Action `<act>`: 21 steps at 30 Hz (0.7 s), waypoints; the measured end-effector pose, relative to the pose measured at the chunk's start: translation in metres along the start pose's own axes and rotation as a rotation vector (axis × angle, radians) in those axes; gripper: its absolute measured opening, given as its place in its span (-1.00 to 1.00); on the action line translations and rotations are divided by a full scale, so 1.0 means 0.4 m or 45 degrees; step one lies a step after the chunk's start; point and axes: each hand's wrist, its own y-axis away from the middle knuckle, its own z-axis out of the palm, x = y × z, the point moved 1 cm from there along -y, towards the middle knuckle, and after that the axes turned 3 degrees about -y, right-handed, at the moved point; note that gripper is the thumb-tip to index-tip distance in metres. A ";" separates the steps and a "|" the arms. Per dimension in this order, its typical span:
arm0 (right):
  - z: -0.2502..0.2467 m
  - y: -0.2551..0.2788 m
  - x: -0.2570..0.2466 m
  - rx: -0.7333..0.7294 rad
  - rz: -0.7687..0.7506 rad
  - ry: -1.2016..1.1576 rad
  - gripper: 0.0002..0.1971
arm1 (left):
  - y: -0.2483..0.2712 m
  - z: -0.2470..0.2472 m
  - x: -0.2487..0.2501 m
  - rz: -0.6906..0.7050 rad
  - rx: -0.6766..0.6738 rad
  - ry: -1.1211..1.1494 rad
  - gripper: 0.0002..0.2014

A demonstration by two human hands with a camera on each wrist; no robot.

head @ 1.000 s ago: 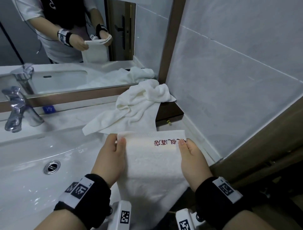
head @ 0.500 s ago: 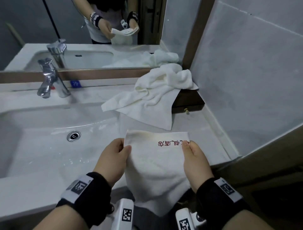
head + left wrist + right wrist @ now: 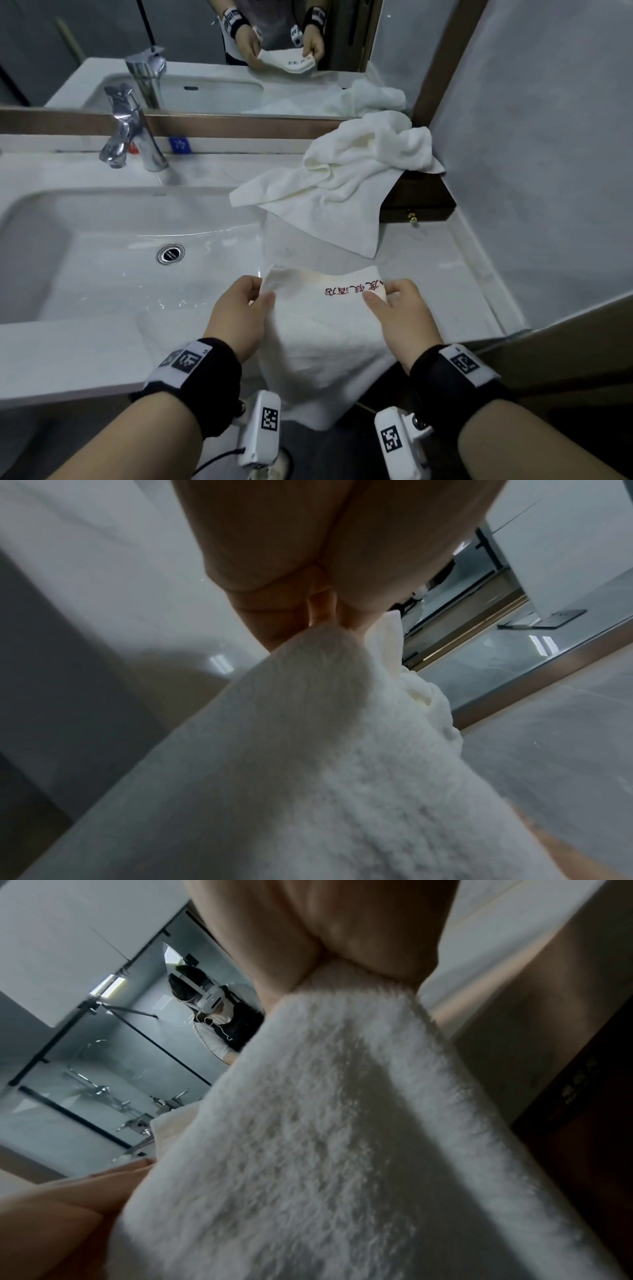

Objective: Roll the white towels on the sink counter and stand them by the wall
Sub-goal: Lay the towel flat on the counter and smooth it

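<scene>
- The left hand [image 3: 239, 308] pinches the far left corner of a folded white towel [image 3: 325, 342], thumb on top and fingers curled underneath; the left wrist view shows the cloth nipped tight between the fingers [image 3: 318, 607].
- The right hand [image 3: 400, 308] pinches the far right corner the same way, just beside a line of red embroidered characters [image 3: 352, 289] that runs along the towel's far edge.
- Between the two pinches the far edge sags a little; the near end droops over the front lip of the sink counter [image 3: 462, 274] and hangs below it.
- My reading is that the towel is being laid out flat before rolling. To do that well, draw the two corners apart until the edge is straight, set it square on the counter, and smooth out creases so the roll comes out even and tight enough to stand on end.
- The held towel is thick, fluffy terry, plain white apart from the red lettering, and looks doubled into a narrow band.
- A second white towel [image 3: 342, 192] lies crumpled farther back, partly heaped on a dark wooden box [image 3: 424, 207] in the corner by the wall [image 3: 531, 171], one flat corner spilling toward the basin [image 3: 102, 257]; it is not yet rolled.
- A chrome tap [image 3: 133, 137] stands at the back left below the mirror [image 3: 85, 41].
</scene>
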 end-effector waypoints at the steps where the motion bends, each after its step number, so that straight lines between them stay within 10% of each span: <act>1: -0.004 -0.008 0.000 0.003 0.010 -0.012 -0.73 | -0.009 0.000 -0.002 -0.037 0.012 0.031 -0.99; 12: 0.041 -0.036 -0.041 0.011 -0.252 0.672 -0.82 | -0.095 0.029 0.004 -0.150 0.112 -0.139 -0.69; 17: 0.143 0.006 -0.037 -0.621 -0.610 0.962 -0.36 | -0.123 0.039 0.012 -0.125 0.061 -0.208 -0.72; 21: 0.189 0.002 0.018 -0.768 -0.542 1.247 -0.30 | -0.137 0.047 0.018 -0.100 -0.012 -0.205 -0.78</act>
